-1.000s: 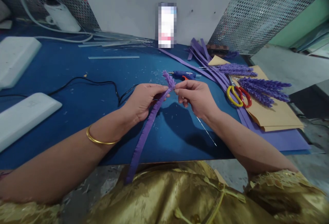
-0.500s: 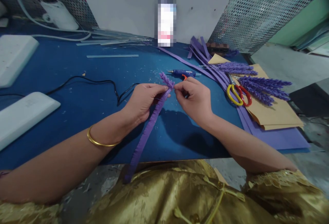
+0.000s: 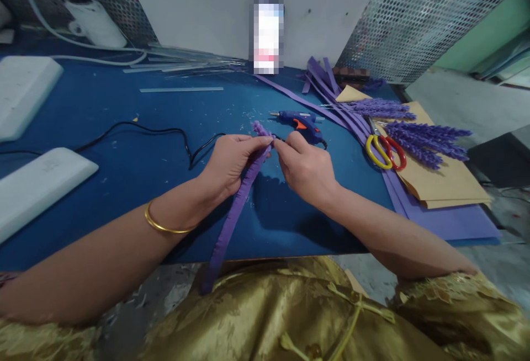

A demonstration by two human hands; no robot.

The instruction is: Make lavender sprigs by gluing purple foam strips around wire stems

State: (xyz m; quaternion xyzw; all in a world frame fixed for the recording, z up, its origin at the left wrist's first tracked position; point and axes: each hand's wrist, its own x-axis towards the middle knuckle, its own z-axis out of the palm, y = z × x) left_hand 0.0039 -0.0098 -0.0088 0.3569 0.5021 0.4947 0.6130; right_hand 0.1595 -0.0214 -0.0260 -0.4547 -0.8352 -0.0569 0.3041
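Note:
A fringed purple paper strip (image 3: 237, 212) slants down from my hands past the table's front edge, toward my lap. Its upper end is bunched into a small purple flower head (image 3: 261, 128). My left hand (image 3: 232, 162), with a gold bangle on the wrist, is closed in a pinch on the strip just under that head. Close against it on the right, my right hand (image 3: 308, 168) pinches the strip's bunched end; its fingertips partly hide the contact. Behind my right hand, a blue glue gun (image 3: 296, 117) with an orange trigger lies on the table.
Right of my hands lie red-and-yellow-handled scissors (image 3: 379, 151), finished purple flower stalks (image 3: 430, 134), brown paper (image 3: 447, 184) and purple strips (image 3: 327, 90). A phone (image 3: 267, 35) leans at the back. Clear glue sticks (image 3: 182, 90), a black cord (image 3: 153, 129) and white blocks (image 3: 45, 190) are leftward.
My right hand has turned and shifted slightly left and down, showing more of the glue gun. The flower head has tilted left and sunk a little.

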